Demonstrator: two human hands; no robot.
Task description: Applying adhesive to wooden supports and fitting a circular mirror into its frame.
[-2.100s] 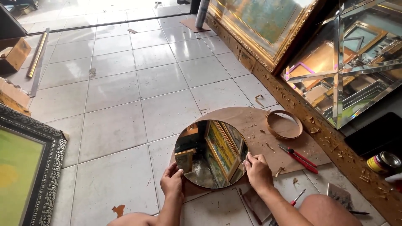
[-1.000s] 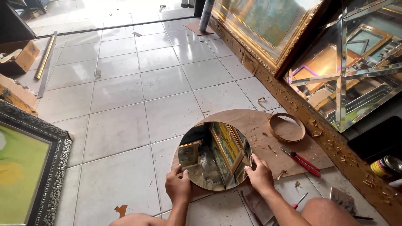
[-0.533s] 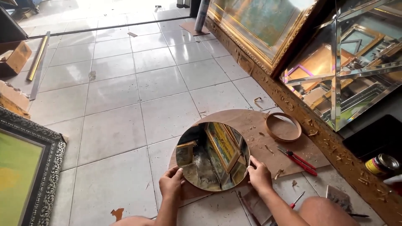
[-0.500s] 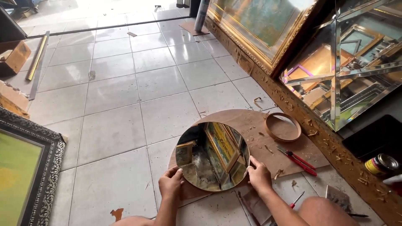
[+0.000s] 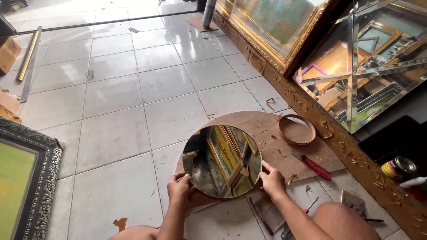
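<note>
Head view, looking down at the tiled floor.

I note the round mirror lying nearly flat on a round brown backing board, which rests directly on the floor. The mirror sits toward the near-left part of the board, so a wide crescent of bare board shows on the far and right side and only a sliver at the near edge.

The mirror lies straight ahead of both hands, between them. Left hand is at the lower-left rim, fingers curled onto the edge. Right hand is at the lower-right rim, fingertips pinching the edge. The hands are well apart, one on each side of the disc, each closed on the rim. Being round, the mirror has no long axis; the line that counts is the one from hand to hand, running left to right across its near half. Neither hand is clearly nearer; both touch it.

Whether the mirror's far edge is lifted off the board I cannot tell.

Nearby, right of the mirror: a wooden ring on the board, a red-handled cutter at the board's edge, wood shavings scattered about. A small tin can stands farther right. An ornate dark picture frame lies at the left.
</note>
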